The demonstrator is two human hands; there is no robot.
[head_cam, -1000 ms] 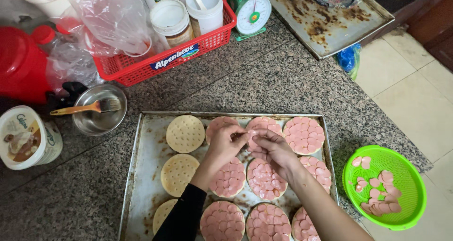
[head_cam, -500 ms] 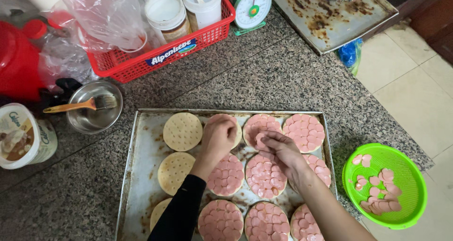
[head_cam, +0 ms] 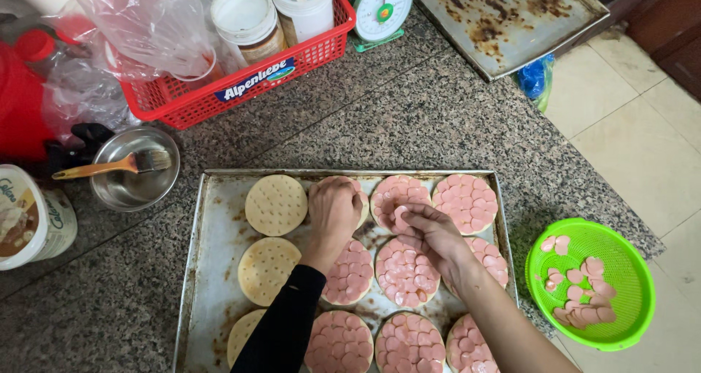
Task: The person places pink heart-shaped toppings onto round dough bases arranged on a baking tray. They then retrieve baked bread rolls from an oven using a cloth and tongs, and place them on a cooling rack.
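A metal baking tray [head_cam: 212, 271] on the granite counter holds several round dough bases. Most carry pink sausage slices, like the one at the far right [head_cam: 465, 202]; three on the left are bare, such as the top one [head_cam: 275, 204]. My left hand [head_cam: 334, 211] rests palm down over a base in the top row, fingers curled, and what it holds is hidden. Just right of it, my right hand [head_cam: 431, 232] pinches a few pink sausage slices [head_cam: 400, 217] above the neighbouring topped base [head_cam: 394, 194].
A green colander [head_cam: 621, 256] with sausage slices sits at the counter's right edge. A steel bowl with a brush [head_cam: 135, 165], a white tub [head_cam: 29, 216], a red basket of jars [head_cam: 241, 81], a green scale [head_cam: 381, 6] and an old tray [head_cam: 504, 22] stand behind.
My left hand has shifted left onto the second base in the top row. My right hand has lifted slightly with slices pinched in its fingers.
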